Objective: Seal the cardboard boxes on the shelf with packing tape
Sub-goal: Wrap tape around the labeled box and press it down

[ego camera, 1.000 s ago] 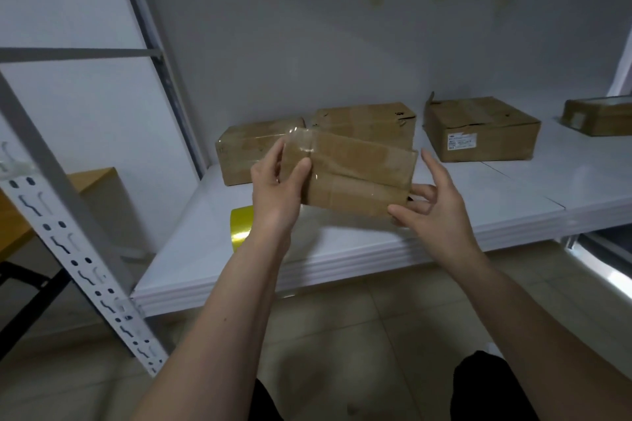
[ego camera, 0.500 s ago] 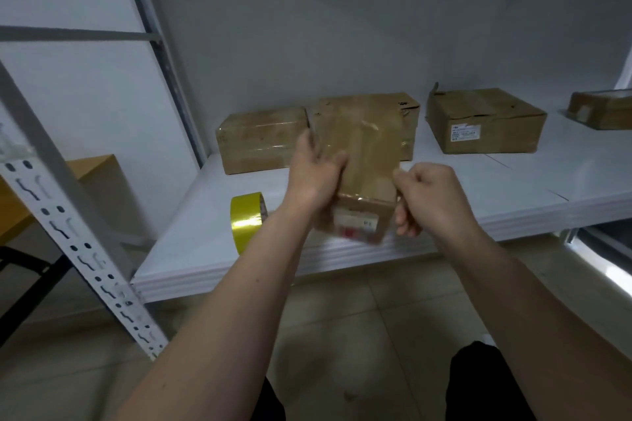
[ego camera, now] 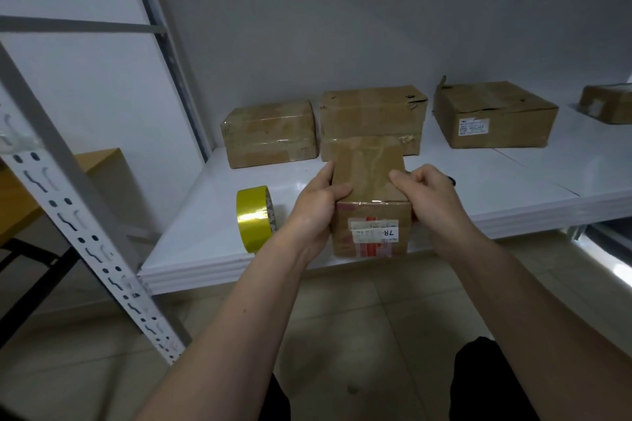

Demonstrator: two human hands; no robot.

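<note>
Cardboard box (ego camera: 371,195) gripped by curled fingers of left hand (ego camera: 316,205) and right hand (ego camera: 432,198).

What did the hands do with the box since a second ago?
Both hands, left hand and right hand, turned the held box end-on, so its label now faces the camera, and closed round its sides. The yellow tape roll and the other boxes stayed on the shelf.

Held box (ego camera: 367,178): brown cardboard; white label (ego camera: 375,232) with red print. Tape roll (ego camera: 253,218), left of the held box: glossy yellow. Boxes behind the held box (ego camera: 371,118): brown. Shelf (ego camera: 205,232): white. Upright (ego camera: 78,232), far left: white, dark slots.
</note>
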